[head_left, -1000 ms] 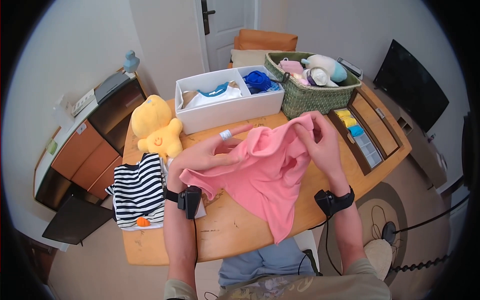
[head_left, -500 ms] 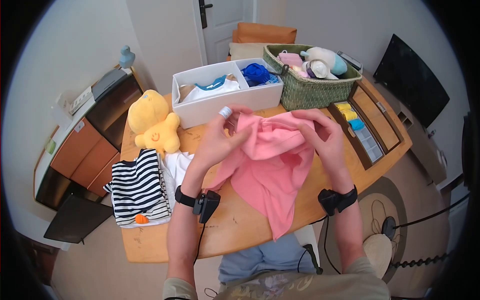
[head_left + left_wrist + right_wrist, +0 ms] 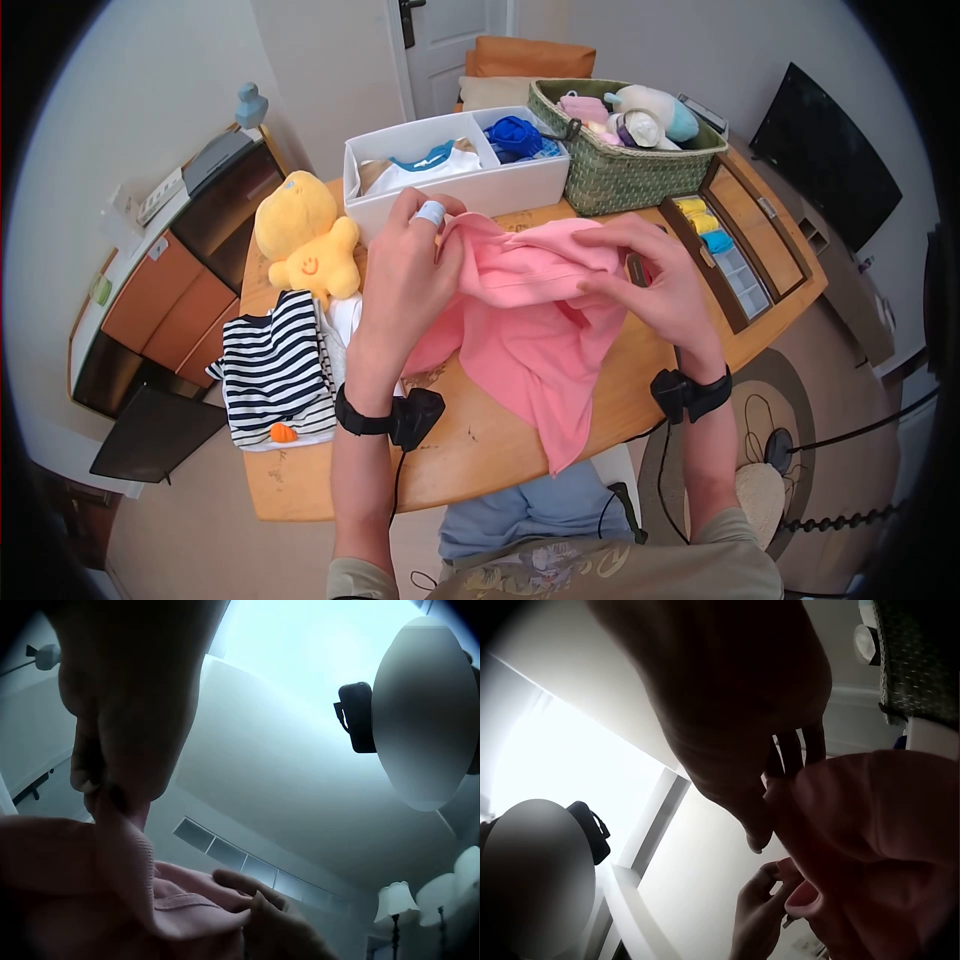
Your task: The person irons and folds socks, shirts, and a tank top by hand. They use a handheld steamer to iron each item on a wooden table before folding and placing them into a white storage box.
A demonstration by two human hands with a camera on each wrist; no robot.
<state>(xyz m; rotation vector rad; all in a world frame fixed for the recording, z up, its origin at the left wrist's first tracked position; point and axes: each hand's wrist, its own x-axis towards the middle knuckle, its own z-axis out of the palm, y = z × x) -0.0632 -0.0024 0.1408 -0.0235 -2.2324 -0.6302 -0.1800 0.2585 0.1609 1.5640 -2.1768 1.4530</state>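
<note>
A soft pink garment (image 3: 545,340) hangs bunched between both hands above the wooden table, its lower corner pointing toward the person's lap. The left hand (image 3: 400,285), with a pale band around one finger, pinches the garment's upper left edge. On the other side, the right hand (image 3: 665,285) grips the upper right edge between thumb and fingers. Stitching runs along the pink cloth (image 3: 135,877) in the left wrist view, with the left thumb and fingers closed on it. Folds hide part of the right fingertips.
Left on the table (image 3: 290,490) lie a folded striped shirt (image 3: 275,370) with a small orange item (image 3: 284,433) on it and a yellow plush toy (image 3: 310,235). Behind stand a white divided box (image 3: 460,195) of clothes and a green basket (image 3: 640,180). Right is an opened brown case (image 3: 715,265).
The left hand has moved from the garment's left side up to its top edge and now pinches there. The right hand has kept hold, shifting slightly to the right and down.
</note>
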